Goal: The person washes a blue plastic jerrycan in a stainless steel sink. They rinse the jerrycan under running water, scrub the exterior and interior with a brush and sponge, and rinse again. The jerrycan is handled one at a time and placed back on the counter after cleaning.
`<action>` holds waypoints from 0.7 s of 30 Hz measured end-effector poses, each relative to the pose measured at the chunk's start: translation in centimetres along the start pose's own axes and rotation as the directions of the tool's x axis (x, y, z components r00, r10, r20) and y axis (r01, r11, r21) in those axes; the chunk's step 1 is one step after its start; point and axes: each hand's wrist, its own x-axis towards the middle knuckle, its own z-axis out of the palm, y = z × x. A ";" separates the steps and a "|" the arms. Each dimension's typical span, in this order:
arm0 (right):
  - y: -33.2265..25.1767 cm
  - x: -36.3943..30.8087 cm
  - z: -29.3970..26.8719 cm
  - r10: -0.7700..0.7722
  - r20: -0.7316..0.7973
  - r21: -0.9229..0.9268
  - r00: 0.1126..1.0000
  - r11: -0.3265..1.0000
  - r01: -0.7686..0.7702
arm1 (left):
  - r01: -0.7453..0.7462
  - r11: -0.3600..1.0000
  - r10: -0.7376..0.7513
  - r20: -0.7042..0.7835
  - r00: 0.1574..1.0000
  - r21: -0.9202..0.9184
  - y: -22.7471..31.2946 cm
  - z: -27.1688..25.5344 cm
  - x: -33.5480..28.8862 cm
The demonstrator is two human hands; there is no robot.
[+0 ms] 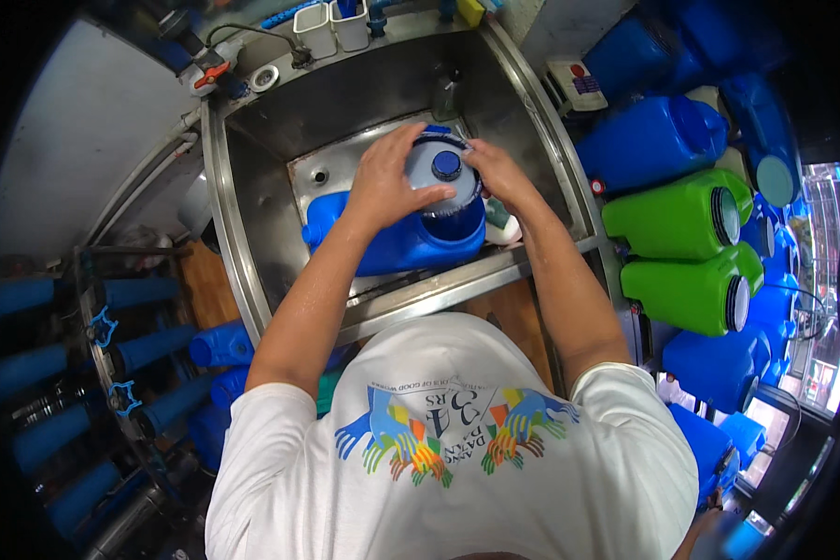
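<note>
Steel sink edges leave room leftward; hands grip a round lid by its rim above a blue container.

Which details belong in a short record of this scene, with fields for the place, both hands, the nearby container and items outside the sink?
Place: metal sink
Left hand: left hand, gripping the round lid
Right hand: right hand, at the lid's right edge
Lid: pale, with a blue central cap
Container: blue container, in the sink
Right of sink: two green containers
</note>
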 end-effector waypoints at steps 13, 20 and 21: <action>-3.2 28.8 -3.8 0.143 -0.254 0.539 0.957 0.842 0.017 | 0.431 0.738 -0.547 0.085 0.833 0.520 -5.7 -2.2 -8.1; 0.4 32.9 -6.6 -0.049 -0.192 0.156 0.980 0.985 0.080 | 0.574 0.637 -0.687 0.042 0.725 0.515 -8.5 -2.7 -6.8; 1.9 31.4 -7.5 -0.082 -0.111 -0.109 0.990 0.992 0.069 | 0.531 0.663 -0.637 0.024 0.771 0.527 -8.7 -2.8 -6.7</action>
